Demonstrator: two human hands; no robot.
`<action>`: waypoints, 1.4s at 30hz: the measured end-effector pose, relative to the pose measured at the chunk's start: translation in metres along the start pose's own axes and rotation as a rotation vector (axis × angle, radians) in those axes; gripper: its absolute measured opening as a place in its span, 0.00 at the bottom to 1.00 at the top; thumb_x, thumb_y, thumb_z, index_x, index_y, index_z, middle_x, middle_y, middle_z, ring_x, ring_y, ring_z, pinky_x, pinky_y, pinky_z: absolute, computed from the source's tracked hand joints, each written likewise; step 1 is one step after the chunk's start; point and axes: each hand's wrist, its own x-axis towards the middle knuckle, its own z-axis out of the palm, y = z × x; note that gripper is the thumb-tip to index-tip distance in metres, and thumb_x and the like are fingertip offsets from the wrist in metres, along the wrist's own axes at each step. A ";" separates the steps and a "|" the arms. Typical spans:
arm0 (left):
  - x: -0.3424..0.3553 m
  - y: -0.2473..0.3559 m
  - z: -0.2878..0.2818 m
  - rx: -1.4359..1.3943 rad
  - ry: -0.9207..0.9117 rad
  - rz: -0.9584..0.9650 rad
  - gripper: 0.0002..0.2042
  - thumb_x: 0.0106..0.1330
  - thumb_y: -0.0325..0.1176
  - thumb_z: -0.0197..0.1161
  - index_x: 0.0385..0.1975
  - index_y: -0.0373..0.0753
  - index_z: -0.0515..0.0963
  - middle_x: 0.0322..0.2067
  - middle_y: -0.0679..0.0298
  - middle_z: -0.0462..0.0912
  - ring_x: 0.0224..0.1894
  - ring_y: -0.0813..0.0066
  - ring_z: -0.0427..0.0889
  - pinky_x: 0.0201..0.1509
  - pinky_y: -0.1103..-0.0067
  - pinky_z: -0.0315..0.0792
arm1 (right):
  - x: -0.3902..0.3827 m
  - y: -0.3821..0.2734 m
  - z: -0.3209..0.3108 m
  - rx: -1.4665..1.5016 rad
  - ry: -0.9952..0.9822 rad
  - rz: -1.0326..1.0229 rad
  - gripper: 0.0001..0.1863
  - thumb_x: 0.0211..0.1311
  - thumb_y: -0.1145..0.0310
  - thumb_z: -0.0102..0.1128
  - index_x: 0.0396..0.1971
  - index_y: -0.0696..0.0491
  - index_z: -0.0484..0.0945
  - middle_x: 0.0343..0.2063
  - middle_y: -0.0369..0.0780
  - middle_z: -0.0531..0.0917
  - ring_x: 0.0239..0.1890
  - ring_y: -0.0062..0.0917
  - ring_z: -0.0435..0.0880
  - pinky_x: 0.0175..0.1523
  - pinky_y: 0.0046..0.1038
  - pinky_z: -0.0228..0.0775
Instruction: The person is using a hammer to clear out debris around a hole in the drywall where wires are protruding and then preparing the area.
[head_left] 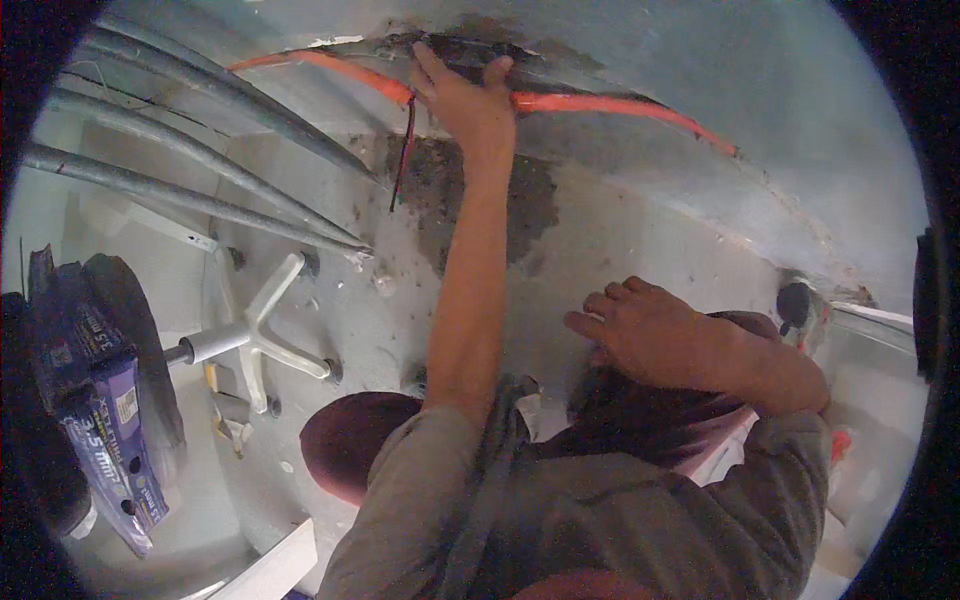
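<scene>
Grip of left hand [474, 108] spreads wide over orange tube [610, 103].

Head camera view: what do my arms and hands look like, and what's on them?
Your left hand and right hand are bare, with no gloves or wristbands showing. Both forearms are uncovered too. Plain, dull grey-brown short sleeves, matching the shirt, end near the elbows; no markings show on them.
</scene>
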 end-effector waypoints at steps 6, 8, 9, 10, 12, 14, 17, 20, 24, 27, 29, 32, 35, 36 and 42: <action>-0.013 0.007 0.009 0.071 0.063 0.030 0.49 0.52 0.36 0.80 0.71 0.26 0.56 0.66 0.38 0.62 0.66 0.35 0.66 0.67 0.56 0.67 | -0.010 0.007 0.004 -0.014 0.020 -0.010 0.20 0.65 0.67 0.55 0.55 0.58 0.76 0.46 0.48 0.82 0.50 0.43 0.84 0.55 0.43 0.75; -0.011 0.011 0.009 0.052 0.038 -0.002 0.49 0.51 0.36 0.80 0.70 0.25 0.57 0.65 0.37 0.63 0.66 0.35 0.66 0.67 0.55 0.68 | -0.010 0.007 0.000 -0.024 -0.091 0.011 0.28 0.65 0.59 0.62 0.62 0.55 0.72 0.50 0.46 0.81 0.54 0.41 0.81 0.60 0.40 0.72; -0.011 0.011 0.009 0.054 0.038 0.000 0.49 0.51 0.36 0.80 0.70 0.25 0.57 0.65 0.37 0.63 0.66 0.35 0.66 0.67 0.55 0.68 | -0.010 0.007 0.002 -0.023 -0.089 0.009 0.28 0.65 0.59 0.62 0.62 0.55 0.72 0.50 0.46 0.81 0.54 0.41 0.81 0.60 0.40 0.72; -0.011 0.011 0.009 0.073 0.044 0.001 0.49 0.51 0.36 0.80 0.70 0.25 0.57 0.65 0.37 0.63 0.66 0.35 0.66 0.67 0.55 0.67 | -0.010 0.008 0.006 -0.024 -0.020 -0.016 0.24 0.64 0.63 0.59 0.58 0.56 0.74 0.47 0.46 0.82 0.51 0.42 0.83 0.57 0.41 0.74; -0.011 0.007 0.010 0.092 0.049 0.004 0.49 0.51 0.36 0.80 0.70 0.25 0.56 0.65 0.36 0.63 0.66 0.35 0.66 0.67 0.54 0.67 | -0.010 0.008 0.008 -0.023 0.049 -0.040 0.20 0.63 0.67 0.55 0.54 0.57 0.76 0.44 0.47 0.82 0.48 0.42 0.84 0.54 0.42 0.75; -0.011 0.000 0.012 0.127 0.072 0.076 0.49 0.51 0.35 0.80 0.70 0.24 0.56 0.64 0.36 0.63 0.66 0.35 0.65 0.66 0.54 0.67 | -0.010 0.008 0.007 -0.017 0.037 -0.040 0.20 0.62 0.67 0.56 0.54 0.57 0.76 0.44 0.46 0.82 0.48 0.42 0.84 0.54 0.42 0.75; -0.007 -0.006 0.014 0.076 0.048 0.098 0.49 0.52 0.34 0.79 0.70 0.24 0.55 0.65 0.34 0.62 0.67 0.34 0.64 0.66 0.54 0.67 | -0.012 0.010 0.009 0.001 0.045 -0.046 0.20 0.62 0.68 0.56 0.53 0.57 0.76 0.44 0.47 0.83 0.48 0.43 0.84 0.54 0.43 0.76; -0.011 0.005 0.008 0.097 0.039 0.058 0.48 0.53 0.33 0.78 0.70 0.23 0.55 0.65 0.34 0.63 0.67 0.33 0.64 0.67 0.54 0.67 | -0.010 0.011 0.005 -0.014 0.040 -0.044 0.19 0.62 0.68 0.55 0.52 0.58 0.77 0.43 0.48 0.83 0.48 0.44 0.84 0.54 0.44 0.77; -0.010 0.004 0.002 0.130 0.013 0.069 0.48 0.53 0.33 0.78 0.71 0.25 0.55 0.64 0.35 0.65 0.65 0.34 0.67 0.66 0.55 0.68 | -0.007 0.012 0.004 0.008 0.014 -0.049 0.17 0.63 0.68 0.55 0.50 0.58 0.78 0.42 0.48 0.84 0.47 0.45 0.85 0.52 0.45 0.79; -0.011 -0.001 0.000 0.218 0.013 0.147 0.48 0.53 0.34 0.78 0.72 0.28 0.55 0.62 0.36 0.67 0.61 0.35 0.71 0.63 0.55 0.71 | -0.005 0.012 0.008 0.030 0.043 -0.042 0.16 0.63 0.69 0.55 0.48 0.58 0.78 0.40 0.48 0.85 0.45 0.45 0.86 0.50 0.44 0.79; -0.012 0.002 -0.004 0.276 -0.038 0.053 0.47 0.54 0.36 0.78 0.72 0.30 0.56 0.61 0.39 0.69 0.58 0.36 0.75 0.58 0.55 0.73 | -0.005 0.011 0.007 0.030 0.054 -0.075 0.15 0.63 0.69 0.56 0.48 0.58 0.78 0.40 0.47 0.85 0.43 0.45 0.86 0.50 0.44 0.80; -0.007 -0.007 -0.003 0.271 0.001 0.118 0.47 0.54 0.38 0.78 0.71 0.31 0.57 0.60 0.41 0.71 0.55 0.36 0.77 0.55 0.54 0.74 | -0.005 0.011 0.007 0.029 0.044 -0.070 0.16 0.62 0.69 0.57 0.48 0.58 0.79 0.40 0.48 0.85 0.44 0.45 0.86 0.50 0.44 0.80; -0.006 -0.010 0.001 0.280 0.038 0.129 0.47 0.53 0.40 0.78 0.71 0.31 0.58 0.58 0.42 0.72 0.52 0.37 0.78 0.53 0.54 0.74 | -0.006 0.011 0.003 0.020 0.022 -0.062 0.16 0.63 0.68 0.58 0.49 0.58 0.78 0.42 0.47 0.84 0.46 0.44 0.85 0.51 0.44 0.79; -0.006 -0.010 0.001 0.279 0.037 0.130 0.47 0.53 0.40 0.78 0.71 0.31 0.58 0.58 0.42 0.72 0.52 0.37 0.78 0.53 0.54 0.74 | -0.006 0.011 0.004 0.020 0.023 -0.061 0.16 0.63 0.68 0.58 0.49 0.58 0.78 0.42 0.47 0.84 0.46 0.44 0.85 0.51 0.44 0.79; -0.006 -0.006 -0.001 0.303 0.034 0.141 0.47 0.54 0.42 0.78 0.70 0.31 0.59 0.56 0.44 0.72 0.51 0.36 0.78 0.52 0.55 0.75 | -0.007 0.013 0.003 0.069 0.022 -0.051 0.16 0.64 0.68 0.56 0.50 0.57 0.78 0.44 0.47 0.83 0.48 0.45 0.84 0.54 0.45 0.78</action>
